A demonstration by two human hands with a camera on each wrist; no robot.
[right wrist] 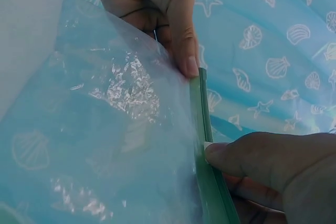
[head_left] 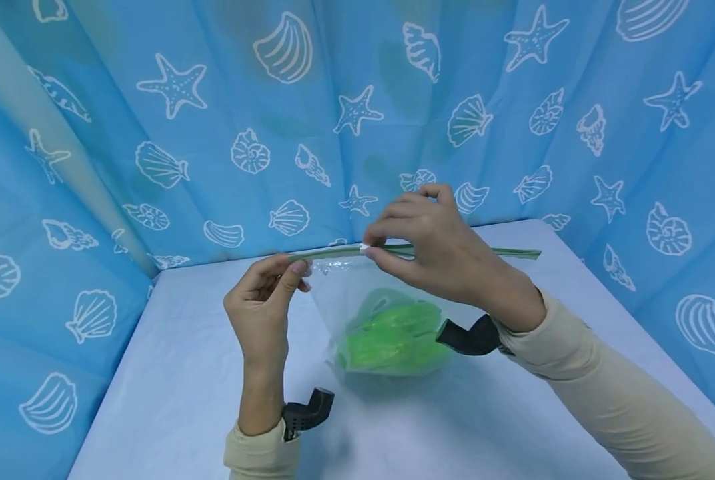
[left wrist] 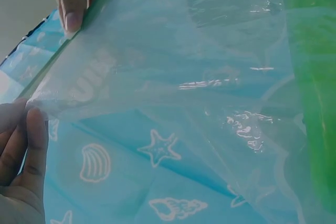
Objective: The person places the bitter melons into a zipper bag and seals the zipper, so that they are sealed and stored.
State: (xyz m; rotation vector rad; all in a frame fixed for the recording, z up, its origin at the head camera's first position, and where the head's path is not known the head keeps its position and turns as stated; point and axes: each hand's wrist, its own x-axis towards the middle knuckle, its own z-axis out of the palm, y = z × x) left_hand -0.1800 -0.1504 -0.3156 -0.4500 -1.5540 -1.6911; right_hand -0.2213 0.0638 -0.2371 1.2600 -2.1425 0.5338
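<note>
Seashell backdrop [head_left: 153, 120]; bag [left wrist: 173, 93] lettering illegible.

bag [head_left: 345, 293]: clear glossy crinkled plastic | zip strip [head_left: 333, 253]: smooth green plastic

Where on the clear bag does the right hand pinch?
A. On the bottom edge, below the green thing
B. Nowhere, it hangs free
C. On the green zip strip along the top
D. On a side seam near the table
C: the right hand pinches the green zip strip at the top edge of the clear bag, while the left hand holds the strip's left end.
</note>
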